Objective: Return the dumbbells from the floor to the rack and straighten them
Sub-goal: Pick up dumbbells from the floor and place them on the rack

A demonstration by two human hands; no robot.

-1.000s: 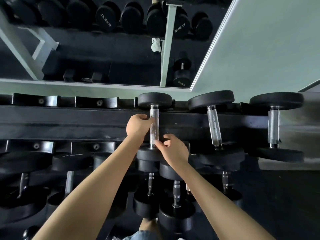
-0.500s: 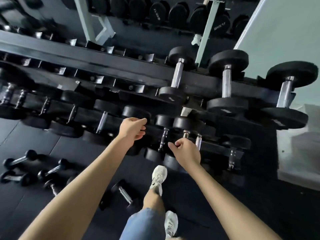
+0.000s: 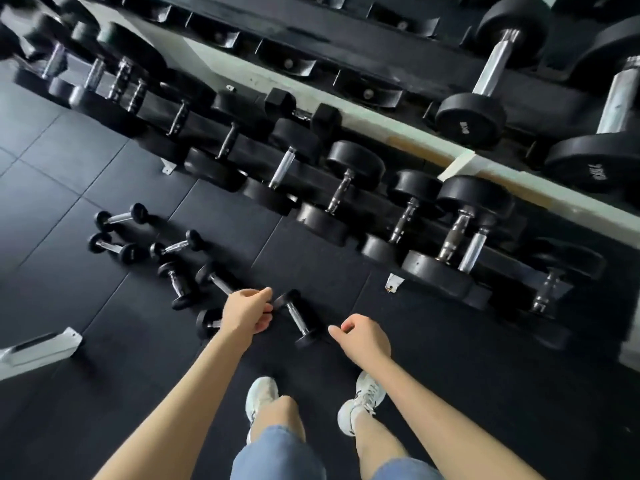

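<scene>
Several small black dumbbells lie scattered on the dark rubber floor (image 3: 69,306). The nearest dumbbell (image 3: 298,318) lies between my hands, its chrome handle pointing towards me. My left hand (image 3: 246,315) hovers just left of it, fingers loosely curved and holding nothing; it partly covers another dumbbell (image 3: 207,322). My right hand (image 3: 364,337) hangs in a loose empty fist to the right of the nearest dumbbell. More floor dumbbells (image 3: 177,284) lie further left. The black rack (image 3: 311,36) runs diagonally across the top, with bigger dumbbells (image 3: 341,192) on its lower tier.
My two white sneakers (image 3: 261,396) stand on the mat below my hands. A white metal foot (image 3: 41,348) juts in at the lower left. White rack brackets (image 3: 393,283) sit on the floor by the lower tier. A pale wall base (image 3: 415,140) runs behind the rack.
Both hands have left the rack's dumbbell handle and dropped towards the floor. My view has swung down from the upper tier to the floor dumbbells.
</scene>
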